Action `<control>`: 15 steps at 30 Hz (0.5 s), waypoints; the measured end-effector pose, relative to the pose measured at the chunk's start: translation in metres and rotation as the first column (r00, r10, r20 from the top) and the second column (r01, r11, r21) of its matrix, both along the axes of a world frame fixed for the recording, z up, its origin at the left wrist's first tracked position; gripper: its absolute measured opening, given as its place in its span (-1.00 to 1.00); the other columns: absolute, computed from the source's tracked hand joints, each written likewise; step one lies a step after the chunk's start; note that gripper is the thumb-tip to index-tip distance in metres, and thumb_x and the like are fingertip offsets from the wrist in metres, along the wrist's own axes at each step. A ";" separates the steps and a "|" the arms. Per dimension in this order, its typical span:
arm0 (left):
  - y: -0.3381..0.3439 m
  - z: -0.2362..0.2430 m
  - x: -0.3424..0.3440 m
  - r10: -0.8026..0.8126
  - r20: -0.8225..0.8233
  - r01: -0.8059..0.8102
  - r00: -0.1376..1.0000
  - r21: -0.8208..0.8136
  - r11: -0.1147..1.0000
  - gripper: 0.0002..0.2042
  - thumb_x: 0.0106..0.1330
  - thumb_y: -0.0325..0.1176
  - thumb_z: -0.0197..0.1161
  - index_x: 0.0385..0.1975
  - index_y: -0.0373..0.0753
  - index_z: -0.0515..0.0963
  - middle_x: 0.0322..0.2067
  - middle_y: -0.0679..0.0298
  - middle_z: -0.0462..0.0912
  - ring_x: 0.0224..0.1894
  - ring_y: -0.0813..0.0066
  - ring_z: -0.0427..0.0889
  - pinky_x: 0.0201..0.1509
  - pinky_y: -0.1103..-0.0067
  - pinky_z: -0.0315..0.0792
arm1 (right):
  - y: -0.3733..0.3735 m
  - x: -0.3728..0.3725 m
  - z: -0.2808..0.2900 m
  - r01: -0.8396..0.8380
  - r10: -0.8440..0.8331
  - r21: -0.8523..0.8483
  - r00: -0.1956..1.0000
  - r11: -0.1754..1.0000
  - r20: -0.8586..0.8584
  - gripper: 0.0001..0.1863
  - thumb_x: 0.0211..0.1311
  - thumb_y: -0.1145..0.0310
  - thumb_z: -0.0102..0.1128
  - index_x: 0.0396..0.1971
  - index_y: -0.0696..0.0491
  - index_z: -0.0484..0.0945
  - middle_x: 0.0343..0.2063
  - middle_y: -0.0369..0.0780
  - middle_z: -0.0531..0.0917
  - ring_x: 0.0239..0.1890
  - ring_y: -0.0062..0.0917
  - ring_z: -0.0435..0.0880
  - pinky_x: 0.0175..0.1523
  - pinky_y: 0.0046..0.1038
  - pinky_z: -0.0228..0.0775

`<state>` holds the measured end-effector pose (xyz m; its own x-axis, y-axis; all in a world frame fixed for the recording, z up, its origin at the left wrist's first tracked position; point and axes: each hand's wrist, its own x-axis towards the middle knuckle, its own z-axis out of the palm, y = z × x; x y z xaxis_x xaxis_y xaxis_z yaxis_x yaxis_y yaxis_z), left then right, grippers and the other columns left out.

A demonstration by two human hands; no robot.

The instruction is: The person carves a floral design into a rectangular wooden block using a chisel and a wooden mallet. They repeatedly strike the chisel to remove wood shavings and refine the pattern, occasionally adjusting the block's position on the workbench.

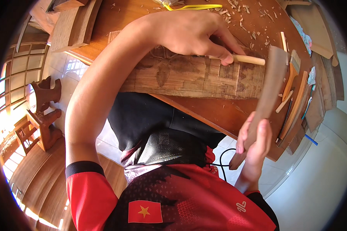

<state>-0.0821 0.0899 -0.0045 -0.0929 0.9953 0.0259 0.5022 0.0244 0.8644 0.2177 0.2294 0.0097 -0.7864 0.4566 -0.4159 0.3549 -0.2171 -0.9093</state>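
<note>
A rough wooden board with carved lines [181, 79] lies along the near edge of the table. Over its right part, my left hand [198, 40] is closed on a chisel with a pale round wooden handle [250, 60], held nearly level, pointing left; its working end is mostly hidden under my fingers. My right hand [254, 144], lower right, grips a long flat wooden bar [273, 77], like a mallet, raised at a slant. Its upper part is just right of the chisel handle's end; I cannot tell if they touch.
The brown table [204, 111] carries scattered wood shavings [254, 34], a yellow cord [192, 7], thick wood blocks [71, 27] at top left, and a brush [289, 82] among sticks and strips at right. Carved wooden stools [42, 131] stand left; boards [322, 34] lean at far right.
</note>
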 end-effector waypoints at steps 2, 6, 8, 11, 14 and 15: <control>0.000 0.000 0.000 -0.006 0.012 0.006 1.000 -0.001 1.000 -0.62 0.37 -0.23 0.36 0.12 -0.27 0.68 -0.03 0.02 0.75 0.06 0.13 0.65 0.23 0.34 0.43 | 0.000 0.000 0.001 0.148 -0.154 -0.075 0.984 0.986 -0.088 -0.47 0.65 -0.05 -0.27 -0.12 0.18 0.39 -0.64 -0.23 0.45 -0.82 -0.62 0.33 -0.72 -0.57 0.17; -0.003 0.005 -0.001 -0.004 0.036 0.004 0.999 -0.025 1.000 -0.62 0.38 -0.25 0.36 0.12 -0.30 0.67 0.03 0.00 0.74 0.10 0.13 0.67 0.26 0.37 0.45 | -0.001 0.001 0.000 -0.028 0.027 0.049 1.000 0.998 0.013 -0.48 0.66 -0.04 -0.27 -0.08 0.18 0.38 -0.64 -0.24 0.44 -0.82 -0.62 0.33 -0.71 -0.56 0.19; -0.003 0.004 -0.001 -0.005 0.037 0.005 0.999 -0.008 1.000 -0.62 0.39 -0.26 0.36 0.12 -0.31 0.67 0.06 0.00 0.73 0.12 0.13 0.67 0.27 0.39 0.46 | -0.001 0.001 0.001 0.109 -0.110 -0.007 0.992 0.994 -0.063 -0.49 0.66 -0.03 -0.26 -0.09 0.18 0.39 -0.63 -0.25 0.44 -0.81 -0.63 0.34 -0.71 -0.57 0.19; -0.004 0.000 -0.003 0.003 0.050 -0.003 0.999 0.005 1.000 -0.63 0.39 -0.27 0.36 0.12 -0.31 0.67 0.08 0.02 0.73 0.13 0.15 0.68 0.29 0.39 0.46 | -0.004 -0.004 0.003 -0.112 0.108 0.107 0.993 0.988 0.044 -0.50 0.66 -0.02 -0.25 -0.09 0.18 0.39 -0.62 -0.25 0.45 -0.81 -0.63 0.34 -0.71 -0.57 0.19; -0.008 0.003 -0.002 0.012 0.048 -0.013 0.999 0.023 1.000 -0.64 0.39 -0.28 0.37 0.11 -0.30 0.68 0.07 0.04 0.73 0.13 0.17 0.68 0.28 0.39 0.46 | -0.001 -0.003 0.005 0.069 -0.071 -0.018 0.993 0.997 -0.098 -0.51 0.65 -0.02 -0.24 -0.10 0.18 0.39 -0.62 -0.23 0.45 -0.82 -0.64 0.33 -0.72 -0.58 0.18; -0.007 0.006 -0.002 0.002 0.087 -0.006 0.996 0.039 0.999 -0.64 0.39 -0.28 0.37 0.11 -0.30 0.68 0.07 0.04 0.73 0.13 0.18 0.68 0.28 0.39 0.46 | -0.002 -0.005 0.006 0.179 -0.192 -0.092 0.969 0.980 -0.159 -0.51 0.65 -0.01 -0.24 -0.09 0.18 0.39 -0.62 -0.23 0.45 -0.82 -0.64 0.33 -0.72 -0.58 0.18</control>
